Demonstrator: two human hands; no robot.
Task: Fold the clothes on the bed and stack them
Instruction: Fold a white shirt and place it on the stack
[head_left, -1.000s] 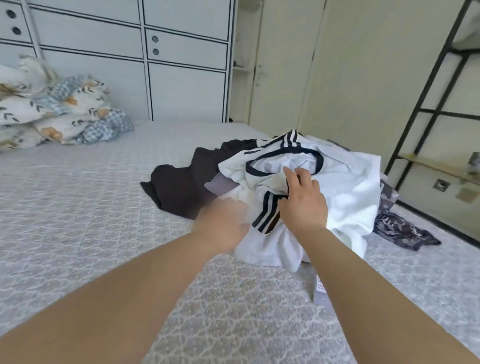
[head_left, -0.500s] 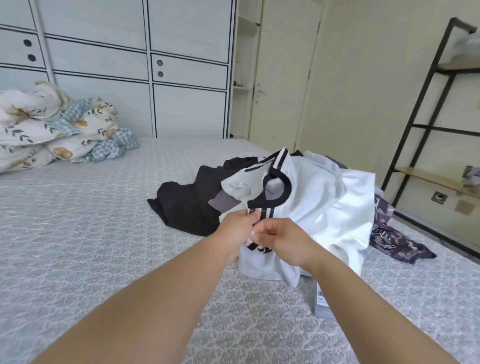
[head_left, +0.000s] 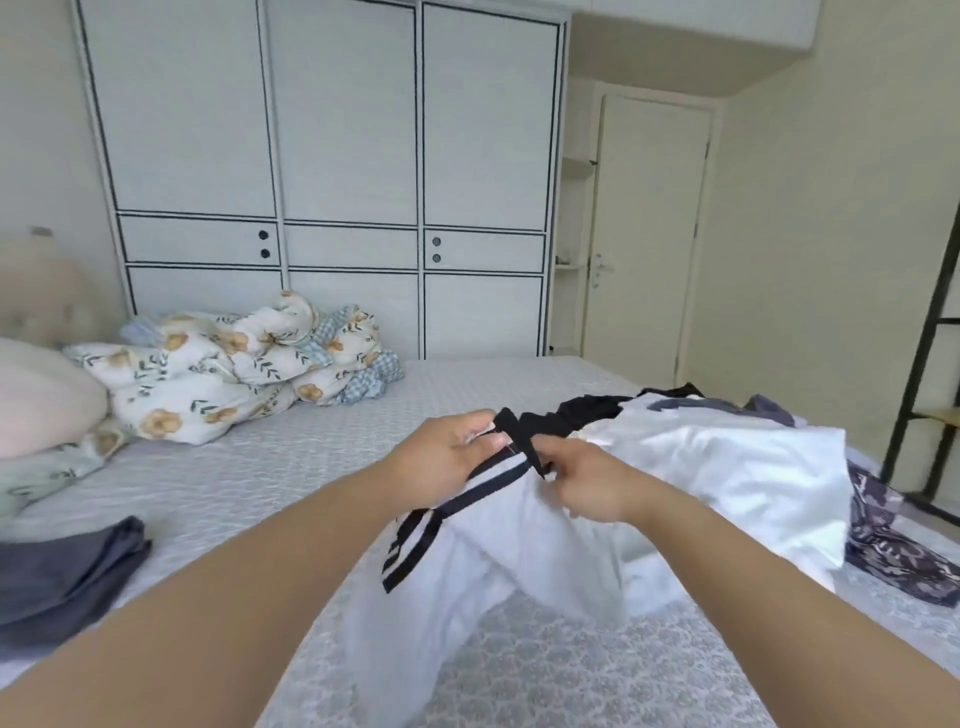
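Observation:
A white shirt with black-striped trim (head_left: 691, 467) hangs lifted off the bed (head_left: 291, 467). My left hand (head_left: 441, 460) and my right hand (head_left: 592, 480) both pinch its striped edge close together, at mid-frame. The shirt's body drapes down and to the right over the rest of the pile. Behind it lies a black garment (head_left: 571, 415), partly hidden. A dark patterned garment (head_left: 893, 540) lies at the right edge of the bed. A folded dark grey garment (head_left: 62, 577) sits flat at the lower left.
A crumpled floral duvet (head_left: 234, 364) and a pale pillow (head_left: 41, 400) lie at the head of the bed on the left. A white wardrobe (head_left: 337, 182) and a door (head_left: 649, 234) stand behind. A black metal shelf frame (head_left: 924, 364) stands at the right.
Both hands have raised the white shirt by its striped edge off the pile. The view has tilted up and left, bringing the folded grey garment and the pillow into sight.

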